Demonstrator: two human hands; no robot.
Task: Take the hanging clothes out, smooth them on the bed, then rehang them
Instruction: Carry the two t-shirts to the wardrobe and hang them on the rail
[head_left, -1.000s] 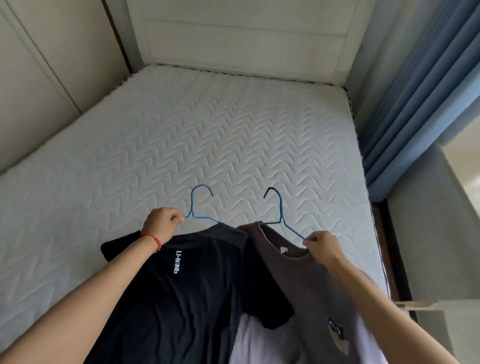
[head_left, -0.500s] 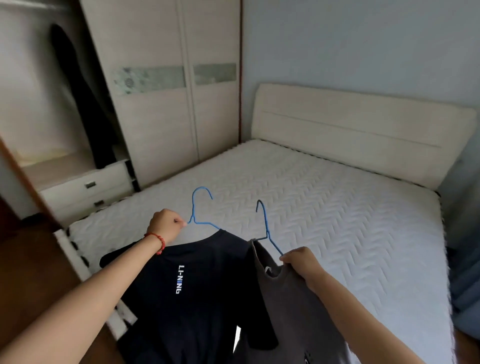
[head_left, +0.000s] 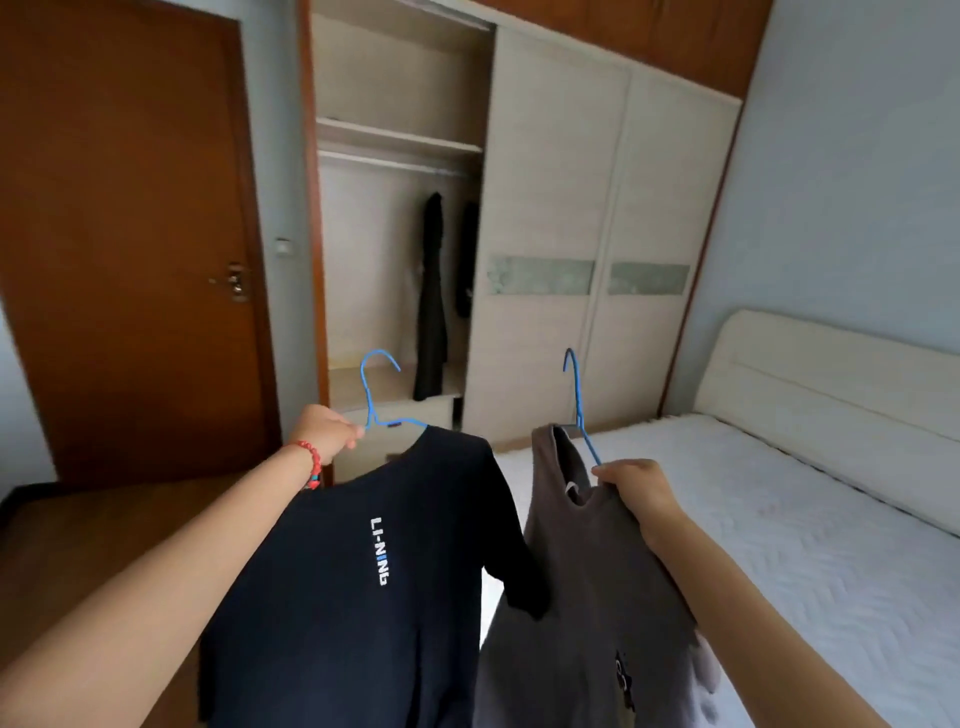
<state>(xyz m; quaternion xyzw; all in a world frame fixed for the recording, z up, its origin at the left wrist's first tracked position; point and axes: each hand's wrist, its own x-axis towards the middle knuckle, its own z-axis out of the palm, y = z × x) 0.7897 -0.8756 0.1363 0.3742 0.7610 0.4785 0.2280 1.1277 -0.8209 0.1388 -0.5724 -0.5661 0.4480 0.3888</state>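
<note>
My left hand (head_left: 327, 434) grips a blue wire hanger (head_left: 376, 387) that carries a dark navy T-shirt (head_left: 358, 577) with white lettering. My right hand (head_left: 631, 486) grips a second blue hanger (head_left: 579, 405) by its shoulder, with a grey T-shirt (head_left: 582, 597) hanging from it. Both shirts hang in the air in front of me, side by side, hooks pointing up. Ahead stands the open wardrobe section (head_left: 395, 249) with a hanging rail (head_left: 395, 165) under a shelf. The bed (head_left: 779, 519) lies to the right.
Two dark garments (head_left: 434, 296) hang inside the open wardrobe, above a low drawer unit. Closed sliding doors (head_left: 597, 234) fill the wardrobe's right part. A brown door (head_left: 130, 234) stands at the left. The cream headboard (head_left: 831, 405) is at the far right.
My view has swung left from the bed to the wardrobe. Both shirts on their hangers have been lifted off the mattress and now hang in the air facing the open wardrobe.
</note>
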